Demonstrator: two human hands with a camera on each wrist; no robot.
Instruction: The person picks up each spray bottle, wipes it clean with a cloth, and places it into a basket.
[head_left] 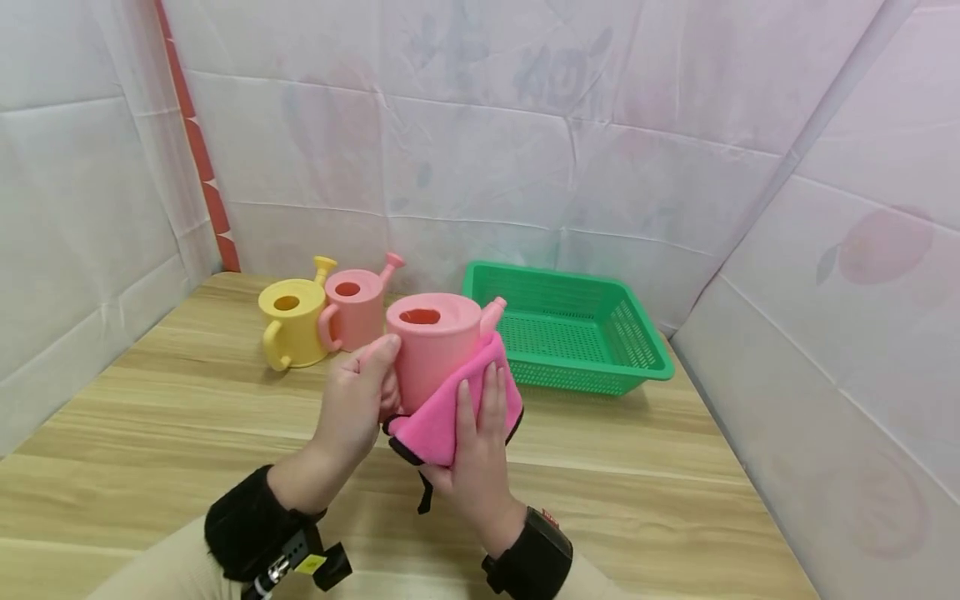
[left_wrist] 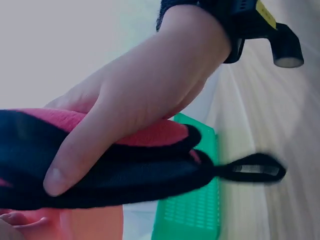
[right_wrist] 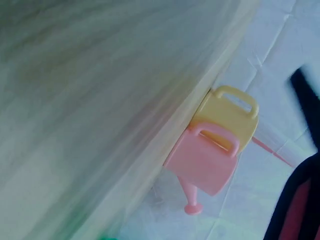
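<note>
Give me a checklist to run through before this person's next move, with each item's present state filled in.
1. Left hand secure on the held pink watering can: ok, it grips the handle side.
2. Right hand supporting the pink cloth: ok, it holds the cloth against the can.
3. Held can free of the cloth: not ok, the cloth covers part of its side.
4. Base of the held can undamaged: cannot tell, the cloth hides it.
5. Yellow watering can and second pink watering can upright: ok, both stand at the back left.
6. Green basket upright: ok.
</note>
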